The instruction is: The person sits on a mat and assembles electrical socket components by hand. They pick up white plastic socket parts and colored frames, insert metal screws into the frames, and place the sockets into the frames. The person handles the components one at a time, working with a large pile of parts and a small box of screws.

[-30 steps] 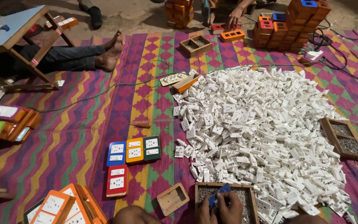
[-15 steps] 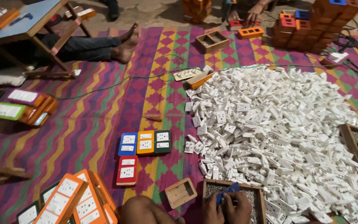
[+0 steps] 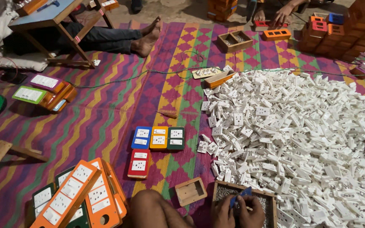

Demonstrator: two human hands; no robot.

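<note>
A striped mat (image 3: 106, 114) covers the floor, its left half mostly open. A heap of white sockets (image 3: 300, 143) fills the right side to the frame edge. Four coloured boxes (image 3: 157, 139) lie between. At the bottom edge, a wooden tray (image 3: 271, 200) holds small metal bits; over it, left hand (image 3: 221, 213) and right hand (image 3: 252, 215) together pinch a blue part (image 3: 236, 197), grip narrow.

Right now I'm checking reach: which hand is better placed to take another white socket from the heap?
Probably the right hand. It sits on the side of the white socket heap, which lies just beyond it, while the left hand is farther off. Both hands hold the blue part over the wooden tray.
</note>
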